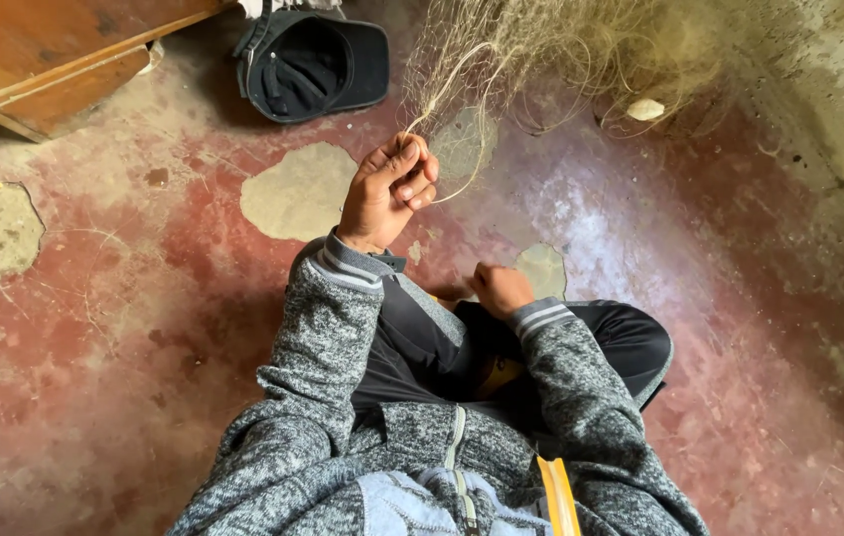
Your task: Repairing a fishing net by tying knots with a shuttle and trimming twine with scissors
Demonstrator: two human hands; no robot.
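Note:
I sit on the floor in a grey knitted jacket. My left hand (389,189) is raised in front of me, fingers pinched on a bunch of pale fishing net (541,50) strands that fan up and away to the top of the view. My right hand (499,289) rests low near my knee, curled into a loose fist; whether a thin thread is in it I cannot tell. The net spreads across the floor at the upper right.
A dark cap (313,62) lies upside down on the floor at the top centre. A wooden furniture piece (45,60) fills the top left corner. The red floor (124,328) is worn with bare patches. A rough concrete wall (839,119) rises on the right.

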